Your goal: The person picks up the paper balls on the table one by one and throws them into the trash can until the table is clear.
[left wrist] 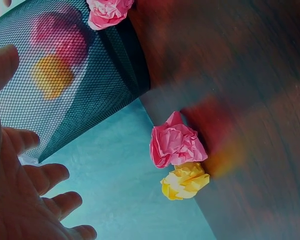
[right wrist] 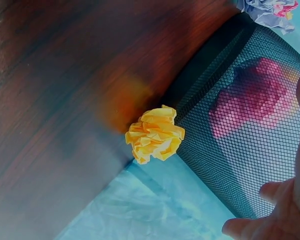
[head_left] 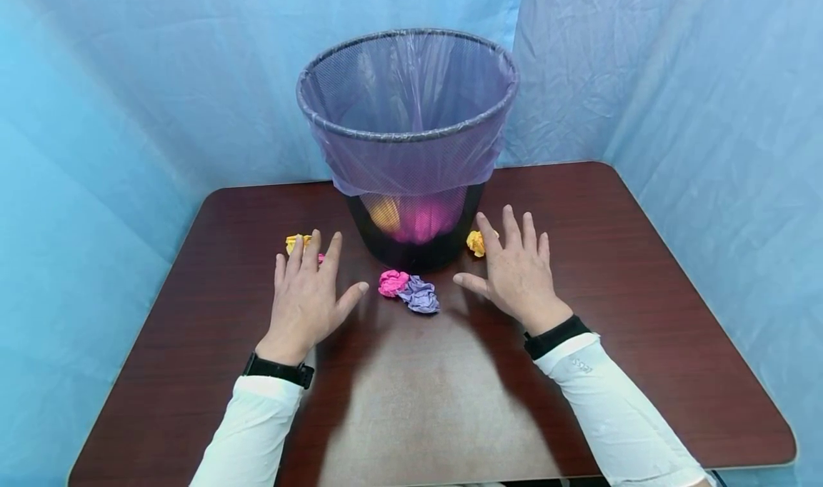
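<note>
Black mesh makes up the wall of the bin (head_left: 411, 258), which stands upright at the far side of my dark, wood-grained tabletop (head_left: 643, 315), its round mouth facing up, its long axis vertical and its sides narrowing downward. My left grip (head_left: 305, 294) hovers in front of it on one side, my right grip (head_left: 522, 276) on the other; both are spread wide, fingers straight, pinching nothing.

Only from my head do I see the thin, translucent purple liner (head_left: 411, 166) folded over the rim. My left wrist shows a crumpled pink ball (left wrist: 176, 141) whole, just beside a left yellow ball (left wrist: 186, 181); from above, my fingers cover much of this pair. My right wrist shows the right yellow ball (right wrist: 155, 135) in full, all sharp creases and folded edges, near the bin's base; from above, my index finger hides part of it.

Between my hands, before the bin, a front pink ball (head_left: 393, 283) touches a lavender lump (head_left: 421, 295), roundish against longer, the lump's long axis slanting toward me and to my right. Through the mesh, a yellow wad (left wrist: 52, 76) and pink wads (head_left: 424, 219) show blurred inside the bin.
</note>
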The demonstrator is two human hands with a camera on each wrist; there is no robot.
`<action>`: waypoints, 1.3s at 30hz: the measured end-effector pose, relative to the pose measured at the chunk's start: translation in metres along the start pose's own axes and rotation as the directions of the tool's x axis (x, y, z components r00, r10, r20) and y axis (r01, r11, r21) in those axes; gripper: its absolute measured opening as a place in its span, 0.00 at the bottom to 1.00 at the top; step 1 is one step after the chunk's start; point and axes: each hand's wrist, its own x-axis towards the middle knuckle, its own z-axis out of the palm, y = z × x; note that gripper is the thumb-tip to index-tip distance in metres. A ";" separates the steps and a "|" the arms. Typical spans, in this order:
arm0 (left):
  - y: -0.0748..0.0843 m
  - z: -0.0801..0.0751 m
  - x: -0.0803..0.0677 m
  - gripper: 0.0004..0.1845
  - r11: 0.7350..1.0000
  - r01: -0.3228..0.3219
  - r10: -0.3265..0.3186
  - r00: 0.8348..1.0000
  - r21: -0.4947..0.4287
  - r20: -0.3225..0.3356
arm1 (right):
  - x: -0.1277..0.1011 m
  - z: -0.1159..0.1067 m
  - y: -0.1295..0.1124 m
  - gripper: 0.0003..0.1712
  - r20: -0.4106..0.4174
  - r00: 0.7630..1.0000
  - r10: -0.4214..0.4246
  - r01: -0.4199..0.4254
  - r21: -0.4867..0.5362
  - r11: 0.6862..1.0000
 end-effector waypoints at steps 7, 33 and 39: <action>0.000 0.002 -0.003 0.49 1.000 0.007 -0.007 1.000 0.008 0.010 | -0.001 0.001 -0.003 0.62 0.011 1.000 -0.010 0.010 0.001 1.000; -0.001 0.011 -0.011 0.49 1.000 -0.001 0.001 0.999 -0.008 0.039 | -0.010 0.014 -0.016 0.62 0.013 0.997 -0.072 0.072 -0.010 0.997; 0.000 0.014 -0.013 0.49 1.000 0.008 -0.008 0.999 -0.007 0.053 | -0.014 0.019 -0.019 0.62 0.038 0.996 -0.082 0.083 -0.029 0.996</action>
